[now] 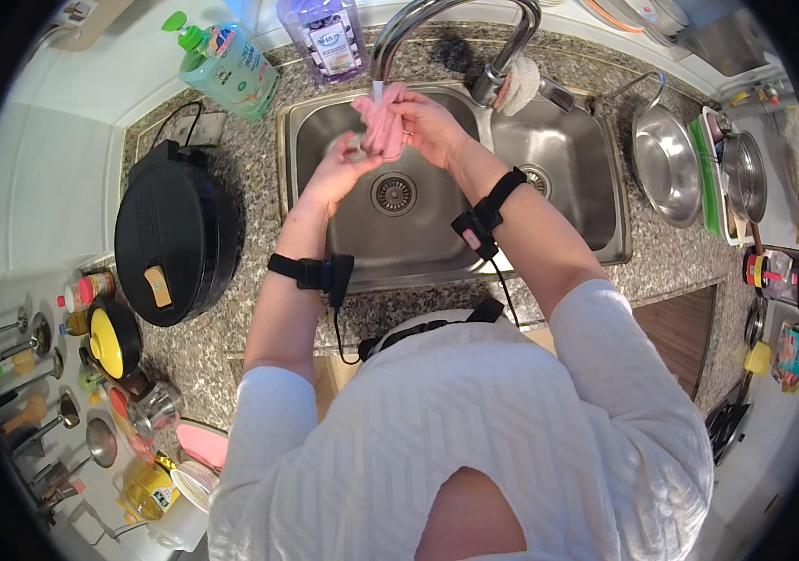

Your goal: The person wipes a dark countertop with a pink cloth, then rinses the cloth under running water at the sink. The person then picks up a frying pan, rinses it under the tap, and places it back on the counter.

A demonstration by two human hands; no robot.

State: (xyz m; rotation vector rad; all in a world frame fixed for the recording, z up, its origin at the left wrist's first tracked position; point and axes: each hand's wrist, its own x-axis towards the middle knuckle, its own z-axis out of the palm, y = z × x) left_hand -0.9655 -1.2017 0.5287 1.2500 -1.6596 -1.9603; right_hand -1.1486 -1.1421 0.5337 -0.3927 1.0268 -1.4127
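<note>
A crumpled pink cloth point(387, 130) is in my right hand point(431, 125), pinched between thumb and fingers over the left sink basin point(343, 231). Water runs from the chrome faucet point(399, 31) onto the cloth's top. My left hand point(335, 172) is at the cloth's lower left, thumb and fingers apart; whether its fingertips touch the cloth is unclear. Below the hands lies the basin's round drain strainer point(394, 193).
Left of the sink stands a black electric griddle point(168, 231). Behind are a green pump bottle point(231, 73) and a purple bottle point(326, 42). A light cloth point(520, 85) hangs on the faucet base. At right, a metal basin point(666, 168) leans beside the right sink bowl point(561, 165).
</note>
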